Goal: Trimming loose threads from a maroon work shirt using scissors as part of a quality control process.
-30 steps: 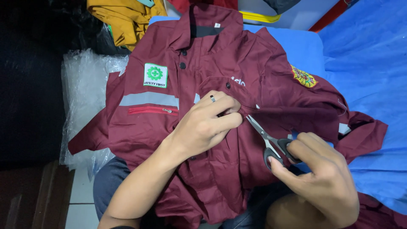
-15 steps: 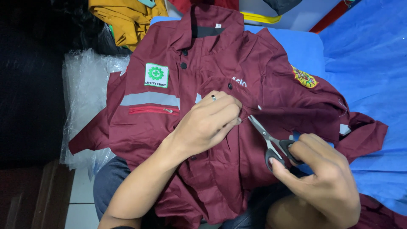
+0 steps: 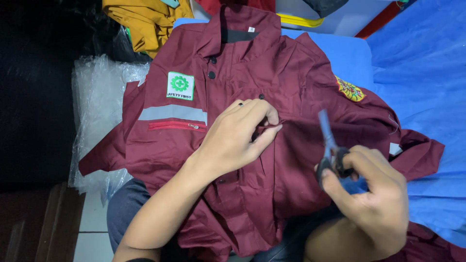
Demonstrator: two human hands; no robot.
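A maroon work shirt (image 3: 291, 170) lies spread over my lap, collar away from me, with a green-and-white chest patch (image 3: 179, 85), a grey reflective stripe and a yellow sleeve emblem (image 3: 349, 90). My left hand (image 3: 238, 133) pinches a fold of the shirt's front near the button placket. My right hand (image 3: 371, 194) holds small scissors (image 3: 329, 143) by the black handles, blades blurred and pointing up, lifted off the cloth to the right of the left hand.
Blue fabric (image 3: 427, 87) covers the surface to the right. A clear plastic bag (image 3: 97, 106) lies at the left under the shirt. A yellow garment (image 3: 145, 19) sits at the top left. Dark floor and a wooden edge are at the lower left.
The scissors pulled away from the pinched fold, swinging from pointing at the cloth to pointing upward. My left hand stayed pinching the shirt front.
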